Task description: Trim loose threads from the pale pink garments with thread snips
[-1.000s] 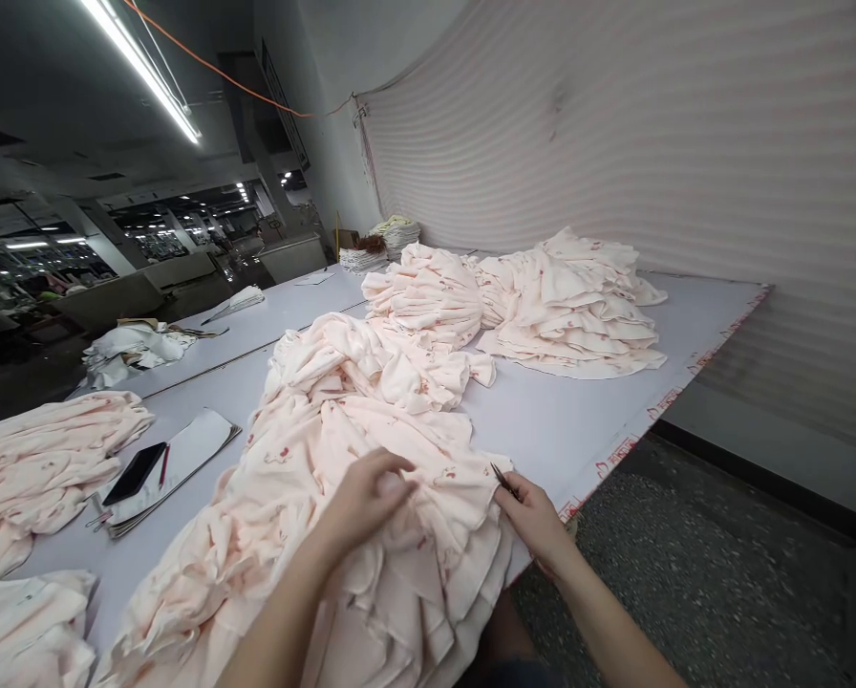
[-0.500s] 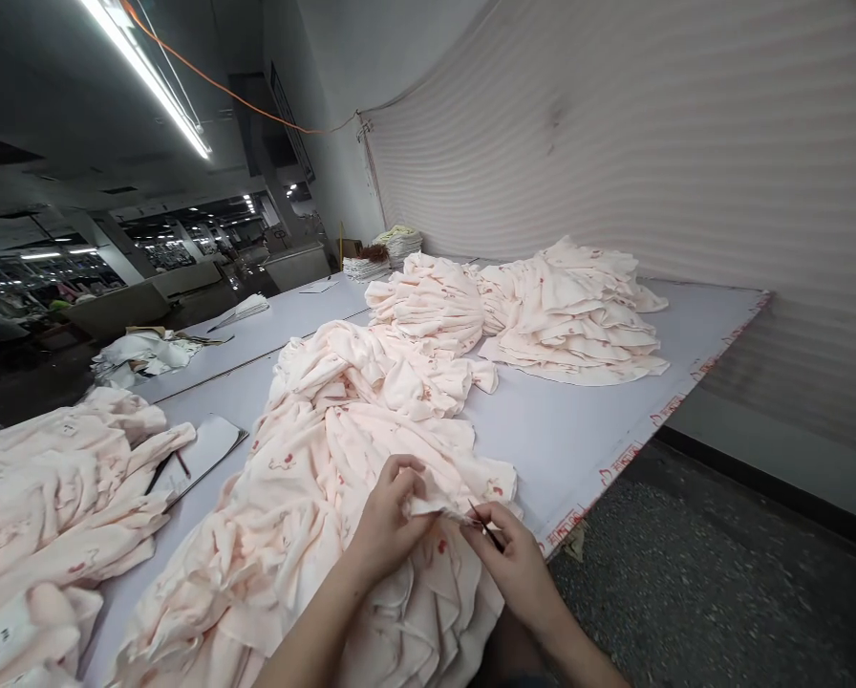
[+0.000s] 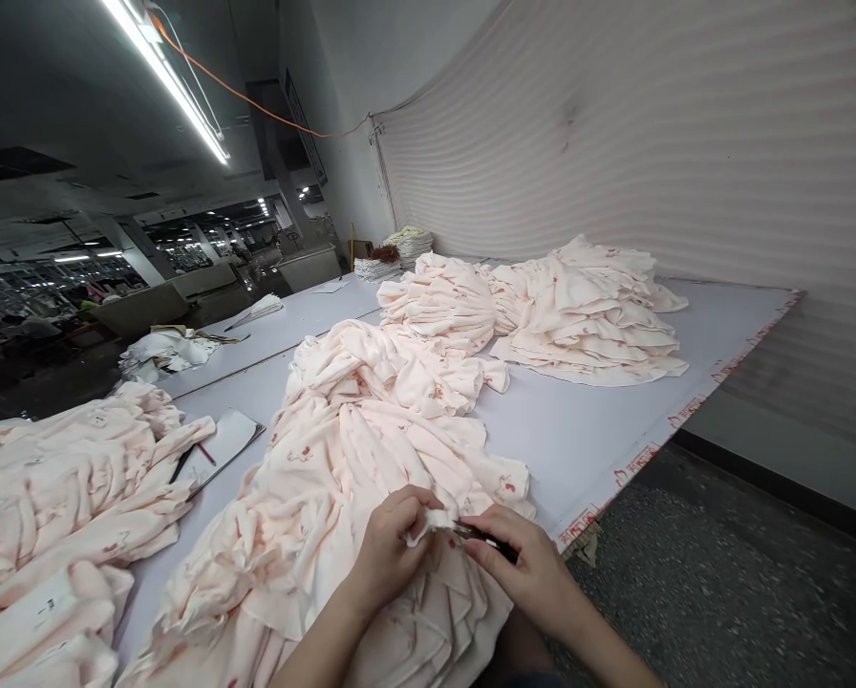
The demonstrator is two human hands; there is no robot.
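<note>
- Holds a bunched edge (image 3: 437,522) of the pale pink printed fabric (image 3: 328,468) in the left hand (image 3: 392,540), fingers curled and closed on it.
- Grips dark pointed snips (image 3: 498,545) in the right hand (image 3: 526,566), closed around the handles, with the tips right at the bunched edge; hard to tell whether touching or just apart.
- Lies heaped across the near part of the table (image 3: 571,430), gathered in thick folds, with loose layers fanning out below both hands.
- Looks soft, limp and plush; probably light as a single layer, but likely to drag as a whole heap.
- Seems more grippy than slippery, given the fuzzy surface; likely safe to squeeze, yet easy to nick with sharp points.
- Best pinched close to the edge, with a short stretch drawn taut and the fingertips kept back from the snips; poorly handled from mid-heap, where likely to slump and tangle.
- To the left, a second fabric heap (image 3: 62,487), just beside a paper pad (image 3: 236,432) with a dark red pen (image 3: 206,453) on top.
- Farther along the table, a cinched fabric bundle (image 3: 586,315) and a stack of folded cloth (image 3: 409,245).
</note>
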